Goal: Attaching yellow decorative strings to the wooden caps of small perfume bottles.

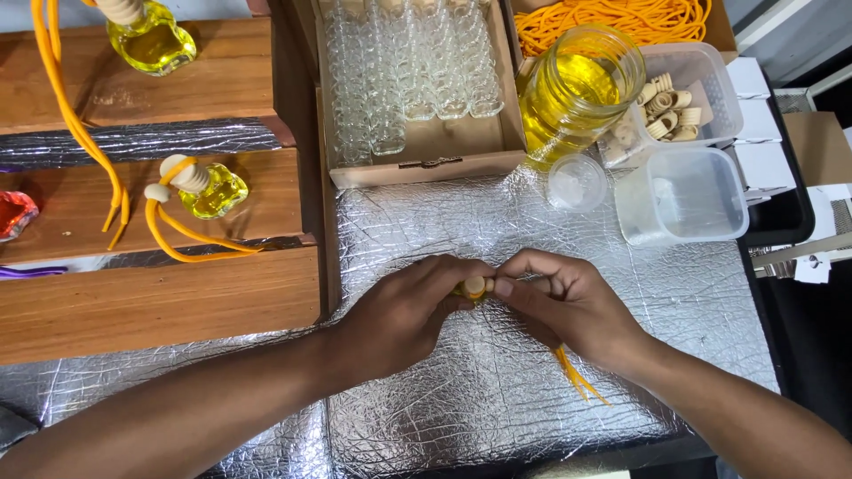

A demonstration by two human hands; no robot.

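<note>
Head view: both hands meet at the centre of a foil-covered surface (532,390). Left hand (404,310) closed around a small bottle of yellow liquid (463,291), mostly hidden by the fingers. Right hand (568,297) pinches the bottle's wooden cap (476,286) with thumb and forefinger; orange cord (575,377) trails out beneath the right wrist. Behind the hands: a cardboard box of empty glass bottles (417,80), a large jar of yellow liquid (577,89), a small clear lid (577,182), a plastic tub of wooden caps (683,98), and an empty plastic tub (688,195). On the wooden steps at left, a finished bottle with orange cord (209,191).
</note>
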